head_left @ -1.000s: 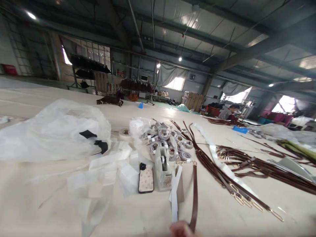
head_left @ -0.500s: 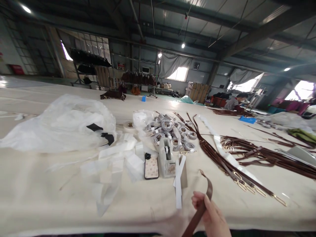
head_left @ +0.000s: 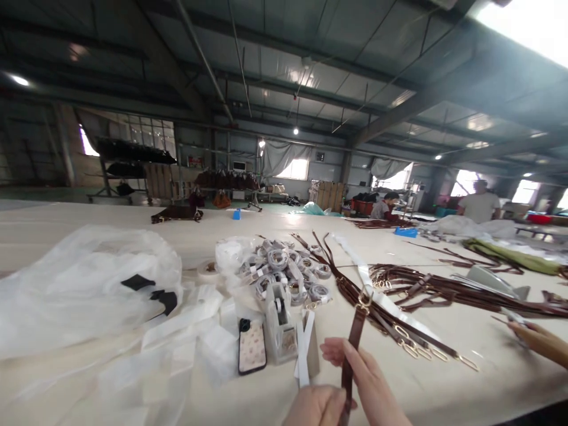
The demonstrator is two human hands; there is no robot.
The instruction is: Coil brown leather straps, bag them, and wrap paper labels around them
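A dark brown leather strap (head_left: 354, 340) stands up from my hands, with a gold ring and clasp at its top end. My right hand (head_left: 366, 370) pinches it between thumb and fingers partway down. Lower, at the bottom edge, my left hand (head_left: 317, 407) is closed round the same strap. Just beyond my hands lie white paper strips (head_left: 303, 349), a clear tape dispenser (head_left: 279, 325) and a phone in a patterned case (head_left: 252, 349). Bundled brown straps (head_left: 390, 319) with gold rings stretch to the right.
Coiled grey straps (head_left: 277, 260) are heaped behind the dispenser. Crumpled clear plastic (head_left: 89, 278) covers the left side. Another person's hand (head_left: 532, 337) holds something at the right edge. Two people are farther back, near green cloth (head_left: 510, 255).
My left hand has come into view and closed on the strap. The strap now stands more upright, its metal end raised. The view has tilted up and turned right, bringing another person's hand in.
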